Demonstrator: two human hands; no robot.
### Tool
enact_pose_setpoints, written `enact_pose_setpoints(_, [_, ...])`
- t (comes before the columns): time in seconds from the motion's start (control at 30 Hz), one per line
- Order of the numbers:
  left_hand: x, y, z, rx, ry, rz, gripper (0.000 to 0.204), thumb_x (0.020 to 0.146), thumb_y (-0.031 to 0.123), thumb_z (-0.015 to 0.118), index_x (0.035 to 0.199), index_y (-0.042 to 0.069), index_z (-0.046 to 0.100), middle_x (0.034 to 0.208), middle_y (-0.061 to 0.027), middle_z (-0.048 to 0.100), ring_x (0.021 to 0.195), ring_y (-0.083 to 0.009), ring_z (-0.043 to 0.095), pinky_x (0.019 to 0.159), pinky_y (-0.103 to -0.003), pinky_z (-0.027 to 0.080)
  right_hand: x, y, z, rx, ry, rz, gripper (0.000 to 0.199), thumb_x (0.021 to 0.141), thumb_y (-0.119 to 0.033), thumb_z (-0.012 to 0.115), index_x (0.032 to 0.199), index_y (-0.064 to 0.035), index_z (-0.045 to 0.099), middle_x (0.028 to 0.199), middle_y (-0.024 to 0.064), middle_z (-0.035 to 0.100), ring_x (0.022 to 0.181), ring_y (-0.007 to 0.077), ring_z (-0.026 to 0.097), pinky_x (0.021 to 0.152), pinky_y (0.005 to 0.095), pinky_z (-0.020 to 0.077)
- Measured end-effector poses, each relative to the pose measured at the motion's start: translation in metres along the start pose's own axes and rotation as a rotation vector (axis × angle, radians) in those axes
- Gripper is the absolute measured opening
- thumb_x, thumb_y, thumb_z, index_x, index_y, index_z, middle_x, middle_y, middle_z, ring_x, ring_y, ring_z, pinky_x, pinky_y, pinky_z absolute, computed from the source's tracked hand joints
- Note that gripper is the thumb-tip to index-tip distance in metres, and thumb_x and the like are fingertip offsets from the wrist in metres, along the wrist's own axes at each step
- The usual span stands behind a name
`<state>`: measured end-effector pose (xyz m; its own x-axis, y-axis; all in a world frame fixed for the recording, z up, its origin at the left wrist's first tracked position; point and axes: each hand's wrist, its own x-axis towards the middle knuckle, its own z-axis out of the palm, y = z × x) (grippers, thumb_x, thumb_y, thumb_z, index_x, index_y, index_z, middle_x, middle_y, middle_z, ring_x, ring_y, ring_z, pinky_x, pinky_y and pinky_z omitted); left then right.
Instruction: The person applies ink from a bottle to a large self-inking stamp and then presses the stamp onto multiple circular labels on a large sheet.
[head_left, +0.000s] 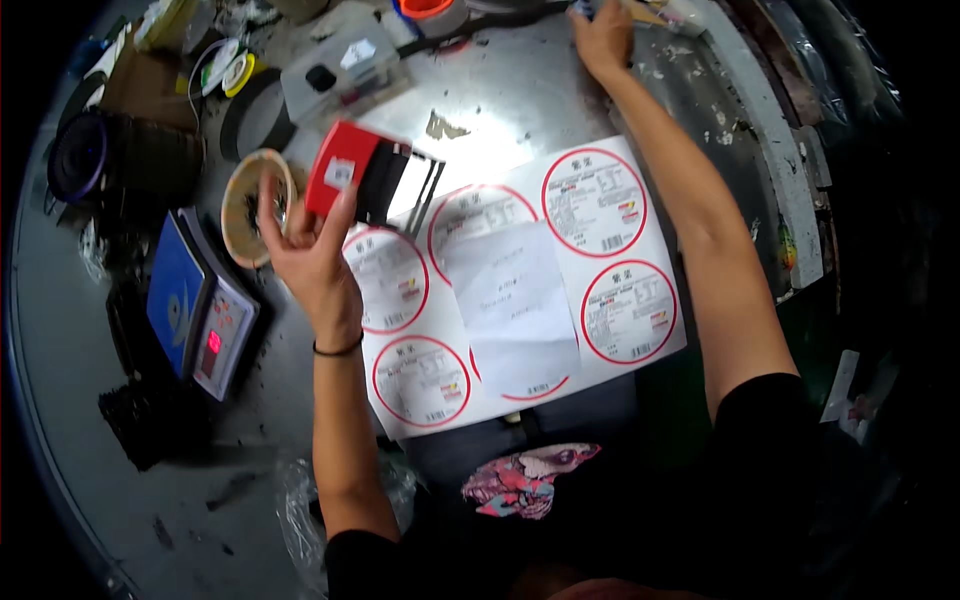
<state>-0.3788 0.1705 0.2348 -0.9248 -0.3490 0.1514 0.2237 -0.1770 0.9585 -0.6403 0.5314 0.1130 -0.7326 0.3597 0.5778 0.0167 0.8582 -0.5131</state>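
Note:
My left hand (315, 260) grips a red and black self-inking stamp (335, 180), thumb along its near side and one finger sticking out free. It hovers tilted over the left corner of a large white label sheet (400, 428) with several red-ringed round labels. A smaller white paper slip (520, 330) with faint writing lies on the sheet's middle. At the far edge of the metal table, my right hand (605, 42) is stretched out with curled fingers around or against something small and bluish. The picture's top edge cuts off part of it.
Left of my left hand are an orange-rimmed bowl (232, 220) with dark bits, a digital scale (225, 340) and a blue box (180, 290). Behind stand a clear plastic container (345, 75), a tape roll (255, 115) and a dark pot (150, 165). A raised rim (770, 130) borders the right.

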Motion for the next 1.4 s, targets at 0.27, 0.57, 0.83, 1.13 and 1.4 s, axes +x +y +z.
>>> enact_pose_setpoints(0.27, [-0.042,0.007,0.077,0.374,-0.415,0.631,0.118,0.074,0.007,0.092,0.164,0.007,0.015,0.094,-0.0089,0.071,0.079,-0.0129,0.067,0.068,-0.024,0.053,-0.127,-0.160,-0.265,0.626,-0.650,-0.497,0.068,0.078,-0.024,0.085,0.138,-0.0070,0.058,0.133,0.0148,0.059,0.120,0.0296,0.060,0.103,0.0377,0.0472])
enact_pose_setpoints(0.57, [-0.185,-0.002,-0.032,0.710,-0.431,0.457,0.042,0.078,0.012,0.084,0.115,0.000,0.068,0.113,-0.0170,0.070,0.101,-0.0331,0.069,0.090,-0.042,0.055,-0.228,-0.132,-0.325,0.158,-0.432,-0.464,0.043,0.077,-0.027,0.081,0.115,-0.0092,0.072,0.104,0.0129,0.067,0.094,0.0296,0.066,0.078,0.0389,0.0554])
enact_pose_setpoints(0.83, [-0.255,-0.052,-0.081,0.974,-0.592,0.544,0.034,0.085,0.014,0.077,0.116,0.000,0.071,0.121,-0.0151,0.069,0.119,-0.0313,0.065,0.109,-0.047,0.048,-0.320,-0.150,-0.288,0.074,-0.385,-0.700,0.054,0.070,-0.021,0.077,0.124,-0.0199,0.074,0.109,0.0093,0.065,0.091,0.0277,0.062,0.071,0.0369,0.0539])
enact_pose_setpoints(1.13, [-0.258,-0.060,-0.089,0.935,-0.557,0.542,0.034,0.085,0.012,0.077,0.116,0.000,0.072,0.124,-0.0153,0.069,0.121,-0.0308,0.065,0.107,-0.045,0.050,-0.300,-0.135,-0.330,0.089,-0.126,-0.651,0.053,0.067,-0.012,0.077,0.120,-0.0079,0.075,0.101,0.0094,0.064,0.085,0.0268,0.059,0.074,0.0379,0.0512])
enact_pose_setpoints(1.4, [-0.254,-0.058,-0.081,0.917,-0.550,0.528,0.034,0.084,0.011,0.078,0.117,0.002,0.072,0.125,-0.0146,0.069,0.122,-0.0309,0.065,0.106,-0.046,0.051,-0.353,-0.138,-0.298,0.017,-0.324,-0.682,0.049,0.069,-0.021,0.078,0.118,-0.0176,0.076,0.101,0.0078,0.060,0.087,0.0279,0.061,0.072,0.0381,0.0532])
